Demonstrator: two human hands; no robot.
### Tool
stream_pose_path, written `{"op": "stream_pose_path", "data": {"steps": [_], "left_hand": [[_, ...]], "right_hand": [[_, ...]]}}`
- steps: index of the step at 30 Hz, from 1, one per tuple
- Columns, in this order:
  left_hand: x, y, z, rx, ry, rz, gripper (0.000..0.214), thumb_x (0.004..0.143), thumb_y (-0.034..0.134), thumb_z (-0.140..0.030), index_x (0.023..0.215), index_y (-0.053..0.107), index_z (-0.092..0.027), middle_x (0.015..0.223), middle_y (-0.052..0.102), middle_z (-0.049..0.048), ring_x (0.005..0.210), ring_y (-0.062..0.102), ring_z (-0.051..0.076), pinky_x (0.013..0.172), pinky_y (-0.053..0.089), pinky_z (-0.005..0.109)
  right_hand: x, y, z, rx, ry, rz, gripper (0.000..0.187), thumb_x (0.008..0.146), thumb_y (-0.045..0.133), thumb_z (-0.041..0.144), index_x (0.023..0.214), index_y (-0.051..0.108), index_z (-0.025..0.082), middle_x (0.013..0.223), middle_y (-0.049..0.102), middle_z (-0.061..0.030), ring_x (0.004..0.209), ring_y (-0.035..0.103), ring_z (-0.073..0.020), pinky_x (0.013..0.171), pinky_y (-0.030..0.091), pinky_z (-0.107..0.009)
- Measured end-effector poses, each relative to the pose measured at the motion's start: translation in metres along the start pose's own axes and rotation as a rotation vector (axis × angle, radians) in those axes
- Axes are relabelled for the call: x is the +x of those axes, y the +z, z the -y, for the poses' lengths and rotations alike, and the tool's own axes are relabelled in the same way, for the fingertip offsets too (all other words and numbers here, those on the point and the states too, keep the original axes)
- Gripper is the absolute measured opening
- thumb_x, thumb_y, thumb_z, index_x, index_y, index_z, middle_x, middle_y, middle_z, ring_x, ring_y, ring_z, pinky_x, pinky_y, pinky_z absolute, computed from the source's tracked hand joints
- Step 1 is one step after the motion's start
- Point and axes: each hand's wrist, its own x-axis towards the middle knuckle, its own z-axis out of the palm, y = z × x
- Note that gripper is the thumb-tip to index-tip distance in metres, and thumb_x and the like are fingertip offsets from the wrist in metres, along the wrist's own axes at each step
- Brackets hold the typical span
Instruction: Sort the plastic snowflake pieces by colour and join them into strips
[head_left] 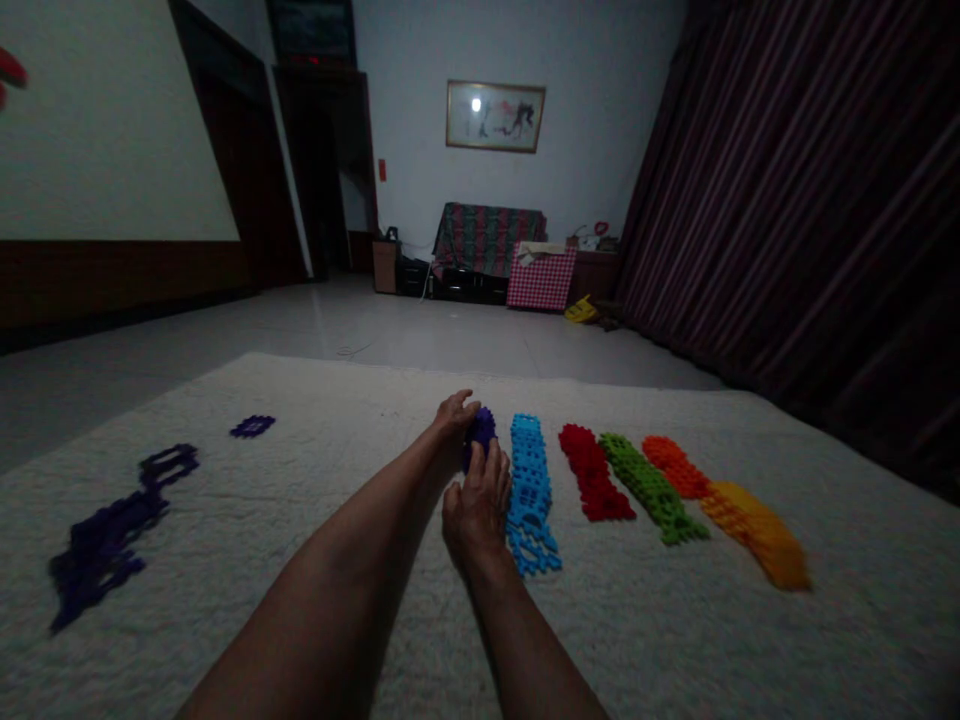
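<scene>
Both hands are on the purple row [485, 424], lying on the pale blanket [337, 440] just L of the blue row [529, 465]. L hand [454, 412] is at the far end, one finger stretched out, the others hard to make out; R hand [477, 505] lies palm down over the near end, fingers fairly close together. Can't tell if either's pinching a pc, b/c the undersides don't show. Best way, IMO: L steadies the far end, R tidies the near end w/ light pressure, no sideways shove, since the blue row's right by the R fingers & could get knocked. Loose purple pcs [112, 530] & a single purple frame [247, 433] lie well off L, outta the way.
</scene>
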Motion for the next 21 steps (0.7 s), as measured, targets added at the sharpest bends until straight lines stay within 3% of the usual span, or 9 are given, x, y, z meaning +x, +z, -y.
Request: {"op": "stream_pose_path", "data": {"steps": [4, 8, 14, 21], "left_hand": [[0.016, 0.013, -0.004, 0.147, -0.028, 0.061, 0.053, 0.079, 0.064, -0.036, 0.126, 0.062, -0.012, 0.13, 0.064, 0.0174, 0.121, 0.059, 0.028, 0.102, 0.043, 0.034], [0.021, 0.019, -0.003, 0.215, 0.014, 0.199, 0.038, 0.079, 0.063, -0.037, 0.109, 0.072, -0.015, 0.118, 0.072, 0.0122, 0.113, 0.064, 0.027, 0.099, 0.045, 0.031], [0.015, 0.014, 0.008, 0.091, 0.146, 0.29, 0.025, 0.075, 0.064, -0.032, 0.09, 0.077, -0.017, 0.101, 0.076, 0.0082, 0.1, 0.068, 0.025, 0.093, 0.05, 0.031], [-0.007, -0.004, 0.002, -0.069, 0.125, 0.349, 0.032, 0.069, 0.066, -0.03, 0.095, 0.075, -0.014, 0.091, 0.074, 0.0087, 0.087, 0.067, 0.023, 0.083, 0.052, 0.033]], "right_hand": [[-0.003, 0.003, -0.002, 0.001, 0.02, 0.022, 0.063, 0.079, 0.046, 0.014, 0.142, 0.04, 0.009, 0.153, 0.03, -0.0252, 0.14, 0.027, -0.0403, 0.108, 0.029, -0.061], [-0.004, 0.007, -0.004, 0.04, 0.028, 0.008, 0.066, 0.078, 0.047, 0.015, 0.143, 0.038, 0.012, 0.153, 0.03, -0.024, 0.139, 0.029, -0.0402, 0.107, 0.031, -0.062], [0.002, 0.008, -0.001, 0.021, 0.089, 0.0, 0.068, 0.076, 0.049, 0.016, 0.143, 0.037, 0.008, 0.15, 0.031, -0.0259, 0.137, 0.03, -0.0414, 0.108, 0.03, -0.06], [0.006, 0.007, 0.001, 0.059, 0.157, 0.012, 0.075, 0.073, 0.051, 0.015, 0.145, 0.032, 0.008, 0.149, 0.032, -0.0259, 0.137, 0.031, -0.0408, 0.11, 0.029, -0.058]]}}
